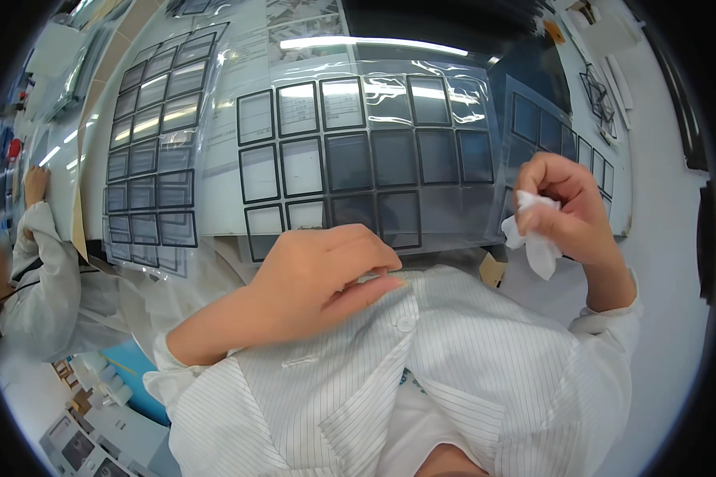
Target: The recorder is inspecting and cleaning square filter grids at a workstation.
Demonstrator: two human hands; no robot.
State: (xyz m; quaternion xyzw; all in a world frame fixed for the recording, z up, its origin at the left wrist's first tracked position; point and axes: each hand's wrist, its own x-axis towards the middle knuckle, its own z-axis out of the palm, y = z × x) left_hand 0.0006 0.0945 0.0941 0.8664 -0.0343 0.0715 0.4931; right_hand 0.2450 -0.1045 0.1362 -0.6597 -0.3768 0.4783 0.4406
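My right hand (pixel 569 208), raised over the right end of the work surface, is closed on a crumpled white wipe (pixel 539 242) that hangs below the fingers. In front of my chest, my left hand (pixel 318 274) is loosely curved, its thumb a little apart from the fingers; nothing shows between them. It covers part of the near edge of a clear plastic sheet (pixel 348 162) carrying rows of black-edged square frames. Some of its squares look pale, others dark. A second clear sheet (pixel 497 147) with similar frames is partly hidden behind my right hand.
More framed sheets (pixel 155 127) lie overlapping at the left. Loose black frames (pixel 601 95) rest at the far right. A glossy black surface (pixel 422 32) lies at the back. A co-worker's hand (pixel 36 184) and white sleeve (pixel 44 238) are at the far left.
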